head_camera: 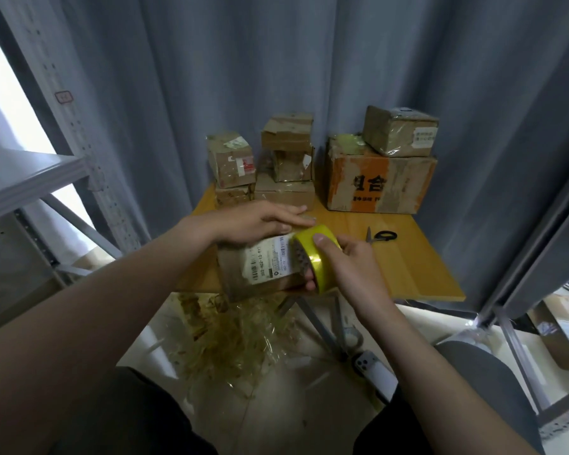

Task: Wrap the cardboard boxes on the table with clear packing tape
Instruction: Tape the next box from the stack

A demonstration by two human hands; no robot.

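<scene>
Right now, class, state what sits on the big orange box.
A smaller brown box, with a pale greenish lump beside it, too blurred to name. The top of the orange box beneath them is covered.

Scissors (382, 236) on table (424, 270), before stacked boxes (380, 183); perhaps a phone (373, 367) beneath.

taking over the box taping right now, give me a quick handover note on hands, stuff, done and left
Left hand: flat on top of the labelled box, at the near edge of the table.
Right hand: grips the tape roll against the box's right end.
Scissors lie on the table to the right; stacked boxes at the back.
Done: stacked boxes look glossy with tape, coverage unclear.
Left: finish wrapping this box, cut the tape.
</scene>
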